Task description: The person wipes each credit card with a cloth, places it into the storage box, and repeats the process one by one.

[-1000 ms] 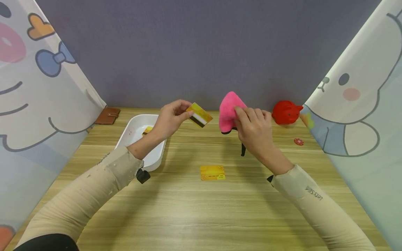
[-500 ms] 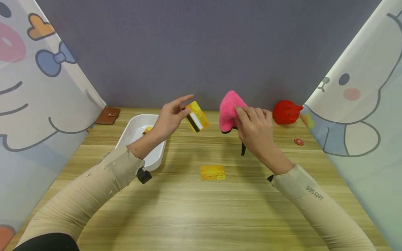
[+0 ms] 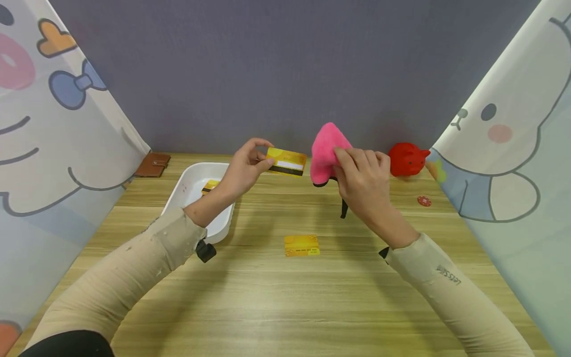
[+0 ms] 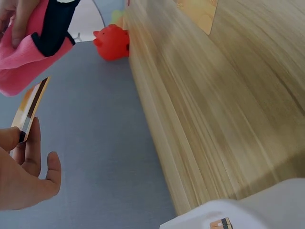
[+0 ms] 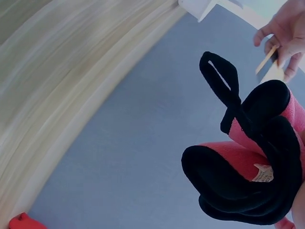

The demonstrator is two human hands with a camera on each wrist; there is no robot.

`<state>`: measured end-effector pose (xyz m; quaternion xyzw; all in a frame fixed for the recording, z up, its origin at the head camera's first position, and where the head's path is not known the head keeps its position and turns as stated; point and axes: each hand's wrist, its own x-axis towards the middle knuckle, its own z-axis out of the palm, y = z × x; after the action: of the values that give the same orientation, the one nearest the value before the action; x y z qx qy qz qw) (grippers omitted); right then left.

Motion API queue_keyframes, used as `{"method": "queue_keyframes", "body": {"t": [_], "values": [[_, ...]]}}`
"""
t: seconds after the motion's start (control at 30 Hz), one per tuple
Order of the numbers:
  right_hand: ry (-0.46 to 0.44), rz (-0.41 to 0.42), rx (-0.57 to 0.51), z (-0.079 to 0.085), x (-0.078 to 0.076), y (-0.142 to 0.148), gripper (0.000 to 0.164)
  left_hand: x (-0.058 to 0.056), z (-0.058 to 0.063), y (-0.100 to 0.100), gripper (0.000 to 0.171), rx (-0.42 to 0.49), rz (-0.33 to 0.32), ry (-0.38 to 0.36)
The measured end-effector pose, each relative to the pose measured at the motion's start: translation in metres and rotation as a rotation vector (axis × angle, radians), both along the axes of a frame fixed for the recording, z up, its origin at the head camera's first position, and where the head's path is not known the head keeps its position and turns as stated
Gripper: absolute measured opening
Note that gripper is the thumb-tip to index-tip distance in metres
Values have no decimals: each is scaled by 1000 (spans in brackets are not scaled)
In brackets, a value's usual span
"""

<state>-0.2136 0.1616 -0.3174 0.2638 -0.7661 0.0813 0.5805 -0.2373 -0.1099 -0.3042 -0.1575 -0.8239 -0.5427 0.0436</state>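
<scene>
My left hand (image 3: 241, 171) pinches a yellow bank card (image 3: 289, 161) by its left end, thumb in front. The card's black stripe and white strip face me. Its right end is close to the pink plush cloth item (image 3: 326, 151), which my right hand (image 3: 365, 181) grips from the right, above the table. In the right wrist view, the item's black trim (image 5: 212, 171) borders its folds, with a small white label (image 5: 263, 173) and a black loop (image 5: 219, 78). A second yellow card (image 3: 302, 246) lies flat on the table below both hands.
At the left stands a white tray (image 3: 225, 225) with a yellow card (image 3: 209, 187) inside, partly behind my left wrist. A brown wallet (image 3: 153, 165) lies at the back left. Back right are a red piggy bank (image 3: 407, 159) and a red chip (image 3: 424, 201). A grey panel (image 3: 285, 74) closes the back.
The card in my left hand has turned from slanted to nearly level, and its free end has come closer to the pink item. My right hand and the item have risen slightly.
</scene>
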Motion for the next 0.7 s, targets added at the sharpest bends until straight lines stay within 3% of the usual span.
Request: {"method": "queue_keyframes", "body": {"t": [0.17,0.43,0.7], "values": [[51,22,-18,6,3,-7,18,1,-1,5,31,54,-3,-16],[104,49,29,6,4,-26,17,5,-4,20,26,100,-76,-19],[72,18,135,-5,5,-34,15,12,-4,36,17,167,-138,-20]]}}
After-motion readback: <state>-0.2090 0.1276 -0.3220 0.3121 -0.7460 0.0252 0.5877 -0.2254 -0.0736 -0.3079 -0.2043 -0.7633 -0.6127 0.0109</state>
